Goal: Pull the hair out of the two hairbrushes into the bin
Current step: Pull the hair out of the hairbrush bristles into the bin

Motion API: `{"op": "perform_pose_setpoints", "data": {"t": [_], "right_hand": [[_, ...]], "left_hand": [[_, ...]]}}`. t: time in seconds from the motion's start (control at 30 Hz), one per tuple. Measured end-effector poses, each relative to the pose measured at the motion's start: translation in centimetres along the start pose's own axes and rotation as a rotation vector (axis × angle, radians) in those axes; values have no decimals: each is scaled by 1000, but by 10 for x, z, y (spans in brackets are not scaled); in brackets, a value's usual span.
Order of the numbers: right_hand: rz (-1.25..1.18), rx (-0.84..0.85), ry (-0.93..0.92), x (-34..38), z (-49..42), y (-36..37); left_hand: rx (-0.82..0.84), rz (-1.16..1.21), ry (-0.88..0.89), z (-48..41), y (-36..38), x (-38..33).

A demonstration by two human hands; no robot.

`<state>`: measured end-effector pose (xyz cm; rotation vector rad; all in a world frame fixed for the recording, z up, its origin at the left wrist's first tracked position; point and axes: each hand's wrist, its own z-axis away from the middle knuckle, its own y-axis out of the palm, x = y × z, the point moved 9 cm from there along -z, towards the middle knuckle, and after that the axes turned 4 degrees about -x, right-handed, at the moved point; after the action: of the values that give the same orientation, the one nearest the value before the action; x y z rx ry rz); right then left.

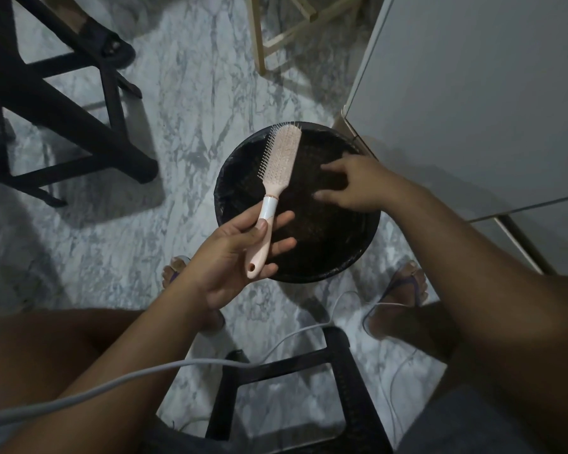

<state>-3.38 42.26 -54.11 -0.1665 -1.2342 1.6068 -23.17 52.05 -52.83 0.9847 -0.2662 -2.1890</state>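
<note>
Brush [281,155] is pinched at the handle by the left hand [240,257], over the bin [219,204] to catch hair. Right hand [358,188] is spread, empty.

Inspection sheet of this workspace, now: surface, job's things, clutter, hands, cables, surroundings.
Surface: marble floor, grey-veined and dimly lit.
Job's things: pink hairbrush held over the black bin, bristles facing left; hair in it too fine to tell; second brush not seen.
Clutter: nothing seen.
Hands: left hand holds the brush handle, thumb on top; right hand spread over the bin, holding nothing visible.
Cables: grey cable runs in from the lower left; thin white cable on the floor by the feet.
Surroundings: black stool nearest, black chair legs at left, wooden frame beyond, white cabinet at right.
</note>
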Motion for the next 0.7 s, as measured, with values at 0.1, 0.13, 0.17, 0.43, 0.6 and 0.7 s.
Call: {"op": "perform_pose_setpoints", "data": {"t": [0.1,0.13,0.17,0.43,0.6,0.7], "right_hand": [[-131,-41,23,0,-5,-5],[-174,-34,38,-1,-6,-5],[-156,-7,36,-1,-6,-5],[-254,-199,38,-4,-6,-28],[-283,-521,-284,51,18,-58],[-97,-387,-271,66,18,-38]], "left_hand": [[-18,-58,12,0,-2,0],[-17,-72,13,0,-3,0],[-15,-83,13,1,-3,0],[-15,-136,38,1,-3,-2],[-3,-130,37,0,-1,2],[-13,-166,43,-1,-3,5]]}}
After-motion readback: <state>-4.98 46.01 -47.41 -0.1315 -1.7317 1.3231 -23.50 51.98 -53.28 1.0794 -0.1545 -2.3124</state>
